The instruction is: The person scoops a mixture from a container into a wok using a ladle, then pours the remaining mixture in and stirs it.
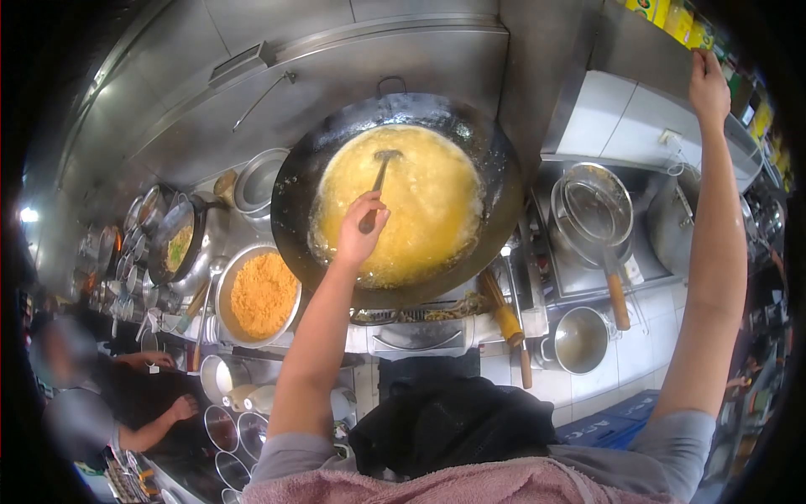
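My left hand [361, 227] is closed around the handle of a wok spatula [381, 175], whose dark head rests in the yellow, frothing liquid [428, 193]. That liquid fills much of a large black wok [295, 181] in front of me. Far up to the right, my right hand [710, 88] reaches to the edge of a metal shelf [642, 46]. Its fingers are curled together there; what they grip, if anything, cannot be made out. Yellow packages [672, 21] stand on the shelf close to those fingers.
Left of the wok sits a bowl of orange crumbs [264, 294]. A wire strainer [596, 202] lies over a pot at the right, above a small metal pot [581, 340]. Another person's hand [182, 408] shows at lower left. Tall glasses [222, 428] stand nearby.
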Demonstrator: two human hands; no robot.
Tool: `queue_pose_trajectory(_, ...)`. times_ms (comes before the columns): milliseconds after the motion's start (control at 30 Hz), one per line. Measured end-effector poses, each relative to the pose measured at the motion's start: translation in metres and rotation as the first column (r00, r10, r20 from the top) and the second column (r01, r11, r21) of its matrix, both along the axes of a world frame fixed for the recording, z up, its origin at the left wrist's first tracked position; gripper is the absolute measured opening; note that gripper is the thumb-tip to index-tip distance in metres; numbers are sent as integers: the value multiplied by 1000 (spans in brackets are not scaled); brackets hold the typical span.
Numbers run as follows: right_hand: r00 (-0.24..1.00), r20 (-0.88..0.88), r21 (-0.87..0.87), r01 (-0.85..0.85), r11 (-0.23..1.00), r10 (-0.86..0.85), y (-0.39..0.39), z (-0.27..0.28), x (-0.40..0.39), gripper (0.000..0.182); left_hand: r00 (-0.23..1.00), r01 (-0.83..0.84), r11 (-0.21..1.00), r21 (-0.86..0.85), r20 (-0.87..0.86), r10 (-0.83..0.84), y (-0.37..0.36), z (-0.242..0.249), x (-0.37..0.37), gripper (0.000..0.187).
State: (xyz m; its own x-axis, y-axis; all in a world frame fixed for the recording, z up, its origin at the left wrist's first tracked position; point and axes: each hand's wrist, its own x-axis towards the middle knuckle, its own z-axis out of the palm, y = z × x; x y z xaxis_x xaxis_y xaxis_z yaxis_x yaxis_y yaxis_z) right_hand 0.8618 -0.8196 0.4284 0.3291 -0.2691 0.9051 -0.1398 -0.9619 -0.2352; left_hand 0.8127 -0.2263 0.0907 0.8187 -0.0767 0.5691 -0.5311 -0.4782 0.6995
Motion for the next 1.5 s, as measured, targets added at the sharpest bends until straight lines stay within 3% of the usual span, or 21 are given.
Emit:
queue_pose_trajectory(67, 1000, -6, 9, 4, 1000, -4, -1, 0, 1, 37, 1000, -6, 998, -66, -13, 5, 0, -2, 11, 14)
queue_pose_trajectory(300, 999, -33, 22, 0, 1000, 1, -4, 2, 3, 37, 998, -60, 998, -30, -9, 60, -13, 2, 23, 19)
queue_pose_trajectory(367, 999, -50, 39, -5, 999, 7, -2, 3, 1, 37, 975, -134, 989, 61, 188, 121, -19, 0, 24, 17)
queue_pose_trajectory(467, 999, -41, 28, -11, 1000, 12, -3, 1, 2, 37, 975, -95, 995, 24, 202, 89, -27, 6, 15, 13)
queue_pose_trajectory(667, 1000, -21, -11, -2, 1000, 2, 0, 1, 2, 37, 986, -100, 995, -25, 135, 102, -39, 30, -21, 12)
queue_pose_trajectory(900, 996, -78, 67, -42, 997, 47, 11, 3, -4, 36, 997, -26, 998, 49, 77, 22, -41, 43, -69, 10)
queue_pose_trajectory(1067, 992, -104, 72, -66, 995, 74, 15, 3, -5, 34, 995, -54, 989, -135, 78, 64, -28, 36, -101, 22)
queue_pose_trajectory(1167, 993, -90, 65, -75, 995, 81, 16, 3, -7, 33, 993, -24, 980, -197, 107, 46, -12, 29, -122, 14)
queue_pose_trajectory(1300, 993, -84, 48, -75, 996, 79, 17, 2, -7, 32, 998, 56, 944, -326, 58, -39, 2, 38, -163, 18)
queue_pose_trajectory(1500, 992, -105, 61, -65, 996, 71, 16, 3, -6, 32, 997, 71, 937, -342, 48, -58, 6, 52, -219, 23)
